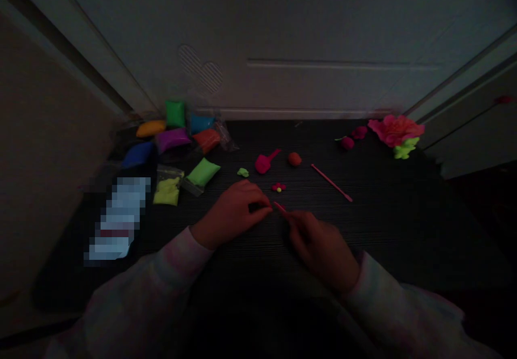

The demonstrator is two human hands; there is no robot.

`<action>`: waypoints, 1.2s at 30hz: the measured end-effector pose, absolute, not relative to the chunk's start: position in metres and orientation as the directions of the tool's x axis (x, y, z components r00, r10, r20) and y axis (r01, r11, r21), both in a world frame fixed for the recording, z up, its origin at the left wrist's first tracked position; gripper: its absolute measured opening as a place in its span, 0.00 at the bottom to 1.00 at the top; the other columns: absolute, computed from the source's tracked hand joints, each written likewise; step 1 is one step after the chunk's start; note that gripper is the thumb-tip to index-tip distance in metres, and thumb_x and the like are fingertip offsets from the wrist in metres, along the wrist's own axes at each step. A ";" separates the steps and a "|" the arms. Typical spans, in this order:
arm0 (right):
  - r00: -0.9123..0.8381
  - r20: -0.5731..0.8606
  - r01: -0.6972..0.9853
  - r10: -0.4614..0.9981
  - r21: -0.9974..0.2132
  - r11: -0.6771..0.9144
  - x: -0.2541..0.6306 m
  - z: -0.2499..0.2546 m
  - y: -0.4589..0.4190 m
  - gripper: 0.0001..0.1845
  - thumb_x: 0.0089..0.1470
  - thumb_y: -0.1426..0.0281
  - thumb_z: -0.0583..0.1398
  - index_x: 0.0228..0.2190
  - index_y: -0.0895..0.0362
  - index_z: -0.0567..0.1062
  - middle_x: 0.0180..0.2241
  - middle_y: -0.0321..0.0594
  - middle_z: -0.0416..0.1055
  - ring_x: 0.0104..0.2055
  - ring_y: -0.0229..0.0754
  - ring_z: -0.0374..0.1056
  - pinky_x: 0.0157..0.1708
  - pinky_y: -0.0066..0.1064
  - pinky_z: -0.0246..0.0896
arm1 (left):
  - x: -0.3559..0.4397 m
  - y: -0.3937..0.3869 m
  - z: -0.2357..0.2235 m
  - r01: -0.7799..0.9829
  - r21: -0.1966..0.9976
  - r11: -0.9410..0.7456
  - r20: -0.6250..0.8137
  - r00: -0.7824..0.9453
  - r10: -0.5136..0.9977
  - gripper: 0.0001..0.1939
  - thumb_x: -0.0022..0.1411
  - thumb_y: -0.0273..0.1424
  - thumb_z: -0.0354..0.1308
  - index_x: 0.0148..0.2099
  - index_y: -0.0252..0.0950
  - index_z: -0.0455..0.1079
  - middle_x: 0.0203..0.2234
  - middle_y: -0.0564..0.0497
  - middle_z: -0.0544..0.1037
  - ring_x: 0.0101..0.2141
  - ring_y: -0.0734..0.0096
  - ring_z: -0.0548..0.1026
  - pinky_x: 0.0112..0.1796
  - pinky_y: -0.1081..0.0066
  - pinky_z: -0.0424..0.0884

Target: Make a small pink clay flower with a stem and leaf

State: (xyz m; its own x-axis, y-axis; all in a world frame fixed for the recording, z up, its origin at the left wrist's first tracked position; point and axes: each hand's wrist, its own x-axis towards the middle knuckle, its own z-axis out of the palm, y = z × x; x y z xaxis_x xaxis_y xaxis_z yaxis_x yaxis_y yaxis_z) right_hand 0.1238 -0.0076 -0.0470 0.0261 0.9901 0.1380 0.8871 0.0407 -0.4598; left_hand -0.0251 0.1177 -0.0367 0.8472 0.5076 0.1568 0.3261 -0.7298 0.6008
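Note:
My right hand (321,246) grips a pink clay modelling tool (279,207), its tip pointing up and left. My left hand (232,211) is closed in a pinch just left of that tip; whatever it may hold is too small or dark to make out. Just beyond the fingertips lies a small red clay flower (276,187) with a yellow centre. Farther back are a pink clay lump (262,164) with a thin strip beside it, an orange-red clay ball (294,159) and a bit of light green clay (243,172).
A second pink tool (332,183) lies to the right. Several bagged clay packs, including a light green pack (204,172) and a yellow pack (167,191), spread left. A blurred-out phone-like object (119,219) is nearer. A pink artificial flower (396,130) sits back right, before a white panel (307,30).

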 end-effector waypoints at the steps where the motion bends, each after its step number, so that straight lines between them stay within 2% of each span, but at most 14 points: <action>1: 0.072 0.166 0.858 0.983 -0.513 0.023 0.126 -0.046 -0.007 0.10 0.52 0.73 0.50 0.38 0.58 0.64 0.29 0.38 0.72 0.26 0.35 0.69 0.25 0.25 0.61 | -0.027 0.122 -0.035 0.345 0.608 -0.715 0.182 0.817 0.548 0.04 0.54 0.30 0.55 0.32 0.37 0.70 0.28 0.54 0.73 0.34 0.74 0.68 0.38 0.71 0.64; 3: 0.185 0.223 0.813 0.957 -0.582 -0.021 0.133 -0.044 -0.004 0.10 0.52 0.71 0.51 0.38 0.57 0.64 0.29 0.37 0.72 0.26 0.34 0.68 0.25 0.24 0.61 | -0.030 0.130 -0.033 0.403 0.587 -0.702 0.245 0.738 0.629 0.05 0.54 0.31 0.54 0.33 0.36 0.70 0.28 0.54 0.74 0.33 0.74 0.69 0.37 0.71 0.64; 6: 0.349 0.292 0.787 0.891 -0.607 -0.109 0.153 -0.043 0.005 0.10 0.51 0.67 0.52 0.36 0.57 0.65 0.28 0.38 0.72 0.27 0.37 0.68 0.26 0.27 0.62 | -0.027 0.141 -0.037 0.481 0.486 -0.730 0.358 0.652 0.668 0.07 0.55 0.30 0.53 0.34 0.34 0.70 0.30 0.51 0.74 0.34 0.72 0.68 0.38 0.69 0.64; 9: 0.473 0.253 0.753 0.844 -0.613 -0.239 0.181 -0.045 0.013 0.13 0.50 0.62 0.52 0.35 0.57 0.66 0.30 0.41 0.72 0.30 0.39 0.68 0.27 0.29 0.62 | -0.018 0.149 -0.042 0.519 0.343 -0.783 0.432 0.653 0.622 0.08 0.56 0.30 0.51 0.36 0.33 0.70 0.30 0.49 0.74 0.35 0.70 0.67 0.38 0.67 0.64; 11: 0.539 0.210 0.746 0.816 -0.569 -0.347 0.201 -0.048 0.018 0.14 0.49 0.61 0.51 0.35 0.57 0.66 0.32 0.42 0.72 0.31 0.40 0.68 0.28 0.29 0.61 | -0.011 0.153 -0.044 0.540 0.268 -0.798 0.454 0.660 0.599 0.09 0.57 0.30 0.50 0.36 0.34 0.70 0.30 0.49 0.74 0.35 0.69 0.66 0.38 0.66 0.63; 14: 0.587 0.193 0.735 0.786 -0.533 -0.418 0.223 -0.052 0.021 0.14 0.48 0.62 0.52 0.34 0.58 0.68 0.30 0.43 0.71 0.29 0.41 0.67 0.26 0.30 0.59 | -0.001 0.156 -0.043 0.573 0.232 -0.786 0.457 0.649 0.608 0.10 0.58 0.30 0.48 0.37 0.35 0.70 0.30 0.49 0.73 0.35 0.68 0.66 0.38 0.66 0.63; 23: 0.547 0.146 0.774 0.824 -0.465 -0.431 0.228 -0.054 0.023 0.12 0.48 0.65 0.50 0.33 0.57 0.68 0.30 0.41 0.70 0.32 0.41 0.66 0.29 0.30 0.57 | 0.006 0.145 -0.044 0.585 0.127 -0.801 0.382 0.716 0.584 0.11 0.58 0.29 0.46 0.34 0.31 0.68 0.30 0.46 0.72 0.34 0.68 0.67 0.38 0.66 0.63; 29: 0.521 0.145 0.799 0.841 -0.431 -0.420 0.227 -0.053 0.024 0.11 0.48 0.67 0.50 0.31 0.57 0.69 0.32 0.42 0.68 0.34 0.41 0.64 0.32 0.31 0.57 | 0.009 0.142 -0.046 0.645 0.126 -0.754 0.354 0.680 0.642 0.11 0.59 0.31 0.46 0.34 0.30 0.67 0.29 0.45 0.71 0.34 0.65 0.67 0.34 0.66 0.64; 36: 0.511 0.134 0.804 0.849 -0.425 -0.417 0.227 -0.053 0.023 0.13 0.48 0.66 0.49 0.32 0.58 0.68 0.33 0.43 0.68 0.34 0.42 0.64 0.32 0.32 0.57 | 0.014 0.138 -0.045 0.680 0.167 -0.714 0.333 0.643 0.690 0.10 0.60 0.29 0.45 0.33 0.32 0.67 0.29 0.48 0.70 0.34 0.69 0.68 0.35 0.69 0.64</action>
